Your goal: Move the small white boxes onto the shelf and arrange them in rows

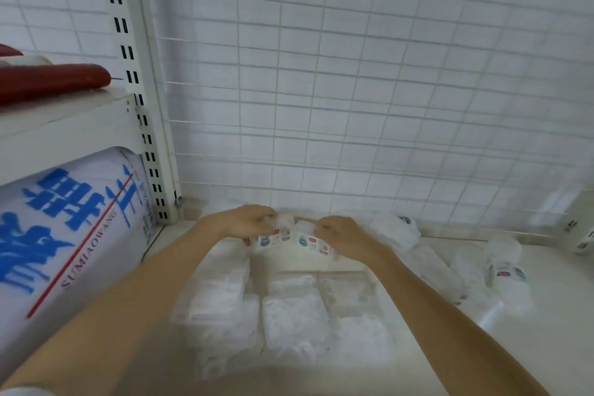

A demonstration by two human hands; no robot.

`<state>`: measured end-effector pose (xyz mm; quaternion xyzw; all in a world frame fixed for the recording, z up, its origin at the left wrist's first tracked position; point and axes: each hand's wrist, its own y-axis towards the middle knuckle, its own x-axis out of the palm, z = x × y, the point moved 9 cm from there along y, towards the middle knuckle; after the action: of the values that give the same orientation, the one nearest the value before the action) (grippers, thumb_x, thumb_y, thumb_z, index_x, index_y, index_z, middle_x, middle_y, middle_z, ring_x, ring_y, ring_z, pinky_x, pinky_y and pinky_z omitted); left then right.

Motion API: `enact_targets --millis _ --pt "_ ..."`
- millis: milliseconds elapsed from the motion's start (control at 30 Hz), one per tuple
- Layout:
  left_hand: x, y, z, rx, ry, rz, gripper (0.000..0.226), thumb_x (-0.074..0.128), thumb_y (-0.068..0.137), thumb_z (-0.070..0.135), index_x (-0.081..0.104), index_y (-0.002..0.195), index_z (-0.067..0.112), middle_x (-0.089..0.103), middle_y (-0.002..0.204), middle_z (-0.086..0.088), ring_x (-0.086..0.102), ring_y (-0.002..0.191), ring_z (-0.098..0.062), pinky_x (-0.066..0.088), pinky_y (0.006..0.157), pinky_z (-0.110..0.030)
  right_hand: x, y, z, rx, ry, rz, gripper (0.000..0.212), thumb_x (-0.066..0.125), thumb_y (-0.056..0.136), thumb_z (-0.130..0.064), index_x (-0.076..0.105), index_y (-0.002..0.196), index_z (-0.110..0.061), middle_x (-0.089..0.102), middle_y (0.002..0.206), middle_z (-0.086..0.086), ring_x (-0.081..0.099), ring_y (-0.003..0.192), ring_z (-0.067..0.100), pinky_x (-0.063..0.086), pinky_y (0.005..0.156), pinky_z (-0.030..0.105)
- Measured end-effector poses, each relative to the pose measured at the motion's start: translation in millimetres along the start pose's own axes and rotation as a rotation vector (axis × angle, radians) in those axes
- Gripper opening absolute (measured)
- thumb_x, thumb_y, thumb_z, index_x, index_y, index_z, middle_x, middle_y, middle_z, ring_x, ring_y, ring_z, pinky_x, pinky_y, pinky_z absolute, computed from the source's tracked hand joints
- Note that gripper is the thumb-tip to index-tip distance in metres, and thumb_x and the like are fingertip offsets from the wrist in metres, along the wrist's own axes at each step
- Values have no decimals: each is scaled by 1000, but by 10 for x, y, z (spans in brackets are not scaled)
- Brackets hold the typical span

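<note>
Two hands, both mine, work at the back of the shelf (530, 328), just in front of the wire grid panel (353, 90); I take that panel as the landmark for every entry.

Sack (74, 235), white with blue lettering: left of the panel, beyond the slotted upright (141, 112), under a side shelf that carries a red roll (54, 82).

Shelf: pale, smooth board meeting the panel's foot. I judge boxes will slide on it easily, which helps when nudging rows square.

Small white boxes, laid group (289, 315): in front of the panel, between my forearms, lying in rough rows; blurred, so I cannot count them.

Small white boxes, loose group (501, 267): at the panel's foot to the right, scattered and tilted.

Small white boxes, held pair (289, 236): at the panel's foot, printed fronts toward me, side by side.

Left hand (247, 222): fingers curled over the left box of the pair.

Right hand (340, 235): fingers curled over the right box.

Handling, as I judge it: light, thin card in what looks like glossy film, so slippery and easily dented. Pinch the short ends or top edges, lightly, never the broad faces.
</note>
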<state>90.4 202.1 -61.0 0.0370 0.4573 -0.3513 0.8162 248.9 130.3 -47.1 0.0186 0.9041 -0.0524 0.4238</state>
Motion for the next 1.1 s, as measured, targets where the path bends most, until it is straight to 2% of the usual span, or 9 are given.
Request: enact_targets --millis 133,200,333,500,600,700,900,1000,1100 --pt "47 -31 -68 -1 -192 1 33 40 97 20 43 130 24 57 109 -3 56 87 -19 47 63 -24 -3 -37 64 18 102 -3 27 37 97 -22 54 119 -18 58 115 7 59 100 22 54 67 28" --pt "56 -41 -63 -22 -225 3 32 32 99 19 42 126 32 58 107 -4 54 83 -16 46 64 -24 -13 -24 78 33 96 12 28 34 98 -20 53 119 -19 59 113 8 60 97 23 56 67 30" --pt "69 -45 -80 -37 -207 15 37 25 101 21 45 132 24 61 114 -14 55 83 -20 45 69 -28 1 40 105 50 -58 0 31 31 98 -16 55 118 -17 60 116 9 59 92 19 44 64 22" --pt "43 -64 -126 -40 -226 48 38 22 101 25 51 126 23 63 111 -8 58 91 -18 45 80 -26 77 72 175 65 -96 -42 27 45 92 -26 59 112 -14 62 110 7 60 95 21 43 68 25" --pt "14 -53 -228 -63 -223 71 38 21 101 31 52 121 27 63 114 -3 57 104 -18 41 91 -28 114 79 215 87 -100 -69 44 55 86 -39 52 124 -17 58 119 6 57 105 21 47 88 31" --pt "9 -54 -295 -76 -169 68 35 31 97 40 57 112 24 61 117 -1 56 107 -19 38 98 -32 147 100 235 81 -158 -90 60 60 82 -47 45 132 -18 51 131 3 51 115 20 41 99 35" --pt "122 -102 -123 43 57 8 52 71 75 37 46 120 44 52 115 4 53 106 -17 43 86 -24 185 73 181 54 -328 -165 77 72 71 -47 37 136 -25 51 128 1 51 111 20 43 94 33" --pt "142 -117 -143 -4 187 40 78 71 75 33 28 140 32 36 131 -3 39 120 -19 35 97 -26 169 57 129 22 -399 -142 76 73 72 -40 36 137 -24 51 127 2 51 112 21 43 92 34" --pt "128 -142 -55 56 161 72 74 69 76 22 32 139 27 41 131 -4 41 114 -15 33 92 -19 158 43 123 29 -427 -69 70 71 72 -36 41 133 -21 54 121 2 52 108 21 44 89 33"
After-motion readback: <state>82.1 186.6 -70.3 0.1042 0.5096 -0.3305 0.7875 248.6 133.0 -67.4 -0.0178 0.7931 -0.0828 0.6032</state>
